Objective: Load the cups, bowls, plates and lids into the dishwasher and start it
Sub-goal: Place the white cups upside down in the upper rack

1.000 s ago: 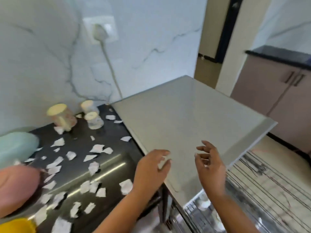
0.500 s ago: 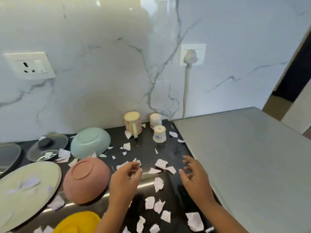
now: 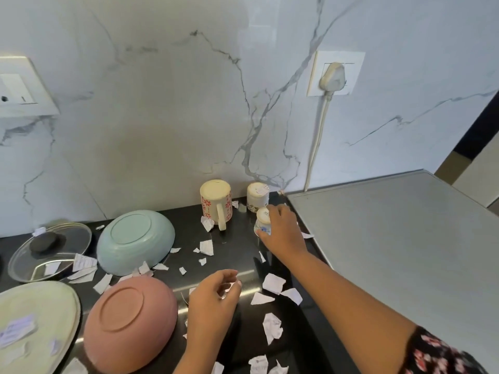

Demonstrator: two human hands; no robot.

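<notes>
My right hand [image 3: 283,230] is closed around a small white cup [image 3: 262,221] that stands upside down on the black counter. Behind it stands a second small cup [image 3: 257,198], and to its left an upturned mug with red flowers [image 3: 216,202]. A light blue bowl [image 3: 135,240] and a pink bowl [image 3: 129,319] lie upside down further left. A glass lid with a black knob [image 3: 50,249] and a pale plate [image 3: 35,327] sit at the left edge. My left hand [image 3: 213,300] hovers over the counter, fingers loosely curled, holding nothing.
Torn white paper scraps [image 3: 272,283] litter the black counter [image 3: 235,249]. The grey dishwasher top [image 3: 399,238] fills the right side. A plug and cord [image 3: 332,76] hang on the marble wall behind; a second socket [image 3: 19,87] is at far left.
The view swung left from the dishwasher top to the counter. My right hand reached forward and closed on the small white cup. My left hand drifted slightly right over the counter.
</notes>
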